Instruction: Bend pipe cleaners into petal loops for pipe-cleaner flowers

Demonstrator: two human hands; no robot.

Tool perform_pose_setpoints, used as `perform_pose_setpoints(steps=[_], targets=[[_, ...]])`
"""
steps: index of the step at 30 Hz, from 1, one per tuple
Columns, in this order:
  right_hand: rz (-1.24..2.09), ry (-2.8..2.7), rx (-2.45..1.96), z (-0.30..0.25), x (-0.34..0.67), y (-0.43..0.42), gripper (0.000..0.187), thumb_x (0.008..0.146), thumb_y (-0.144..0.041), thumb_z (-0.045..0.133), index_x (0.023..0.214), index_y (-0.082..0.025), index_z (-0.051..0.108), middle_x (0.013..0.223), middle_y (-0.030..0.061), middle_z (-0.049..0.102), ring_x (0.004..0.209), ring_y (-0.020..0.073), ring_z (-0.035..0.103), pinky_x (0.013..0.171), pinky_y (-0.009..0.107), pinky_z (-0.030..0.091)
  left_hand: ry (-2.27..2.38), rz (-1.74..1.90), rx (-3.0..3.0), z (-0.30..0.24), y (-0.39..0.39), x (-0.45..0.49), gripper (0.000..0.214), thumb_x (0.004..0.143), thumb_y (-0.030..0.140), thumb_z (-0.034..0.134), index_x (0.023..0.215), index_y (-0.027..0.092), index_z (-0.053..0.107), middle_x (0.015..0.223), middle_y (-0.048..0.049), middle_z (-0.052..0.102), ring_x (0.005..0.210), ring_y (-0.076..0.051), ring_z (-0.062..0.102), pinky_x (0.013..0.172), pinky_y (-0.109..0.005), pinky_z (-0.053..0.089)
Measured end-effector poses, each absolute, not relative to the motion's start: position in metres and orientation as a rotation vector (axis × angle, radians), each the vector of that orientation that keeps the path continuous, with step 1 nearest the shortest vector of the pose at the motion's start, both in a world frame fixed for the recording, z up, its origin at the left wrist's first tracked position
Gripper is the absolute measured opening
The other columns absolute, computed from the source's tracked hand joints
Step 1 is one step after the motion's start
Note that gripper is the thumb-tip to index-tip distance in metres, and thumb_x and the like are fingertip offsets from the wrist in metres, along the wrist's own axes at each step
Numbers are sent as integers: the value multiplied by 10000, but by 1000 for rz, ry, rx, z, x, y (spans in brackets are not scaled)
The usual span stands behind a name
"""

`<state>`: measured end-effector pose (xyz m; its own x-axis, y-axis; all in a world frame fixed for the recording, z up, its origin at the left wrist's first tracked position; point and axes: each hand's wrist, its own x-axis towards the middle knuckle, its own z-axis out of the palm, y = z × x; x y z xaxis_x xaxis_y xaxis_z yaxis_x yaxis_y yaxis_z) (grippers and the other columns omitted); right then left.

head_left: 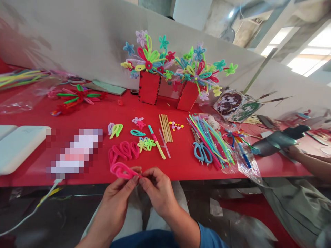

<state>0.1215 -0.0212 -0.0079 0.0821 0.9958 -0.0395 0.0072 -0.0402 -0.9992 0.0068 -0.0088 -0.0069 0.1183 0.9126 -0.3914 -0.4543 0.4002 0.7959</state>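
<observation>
Between my hands, just over the table's front edge, is a pink pipe cleaner [120,170] bent into loops. My left hand [117,196] pinches it near its right end. The fingers of my right hand [158,189] close on that same end, where the tip is mostly hidden. Right behind it lie more pink pipe-cleaner loops [125,150]. Around them are yellow and blue flower shapes [146,144], a teal loop [138,133], purple and green loops [115,130] and a small pink flower [140,124].
Blue-handled scissors [203,153] lie beside a bundle of loose pipe cleaners [210,137]. Wooden sticks [165,128] and small beads [176,126] are further in. Two red vases [149,88] hold pipe-cleaner flowers. A white cable [38,206] hangs at left; another person's hand [293,151] rests at right.
</observation>
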Motion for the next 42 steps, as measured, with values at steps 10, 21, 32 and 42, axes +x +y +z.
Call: perform_pose_setpoints(steps=[10, 21, 32, 42], targets=[[1812, -719, -913, -13, 132, -17, 462, 563, -515, 748, 571, -159, 455, 460, -55, 505, 359, 40, 414, 368, 158, 342, 956, 996, 741, -16, -15, 4, 120, 620, 294, 743, 651, 178, 733, 885, -72, 718, 839, -232, 622, 767, -317, 499], [1689, -778, -1009, -7, 119, -24, 476, 566, -585, 700, 643, -146, 532, 514, -37, 537, 441, 63, 505, 478, 186, 439, 942, 1036, 438, -1, -15, 13, 222, 527, 309, 808, 684, 172, 732, 811, -45, 696, 580, -115, 572, 500, -221, 473], [1688, -882, -1122, -8, 133, -28, 417, 600, -533, 677, 619, -151, 513, 471, -38, 522, 394, 62, 465, 422, 184, 395, 1039, 1038, 697, -9, -6, -15, 334, 580, 316, 781, 899, 236, 719, 817, -30, 738, 796, -210, 654, 679, -256, 523], [1922, -875, -1046, -10, 151, -37, 335, 586, -425, 710, 585, -134, 544, 467, -29, 536, 382, 60, 473, 391, 167, 381, 1222, 825, 984, 17, -5, -29, 301, 518, 375, 780, 780, 233, 732, 736, -55, 731, 688, -199, 636, 585, -218, 503]])
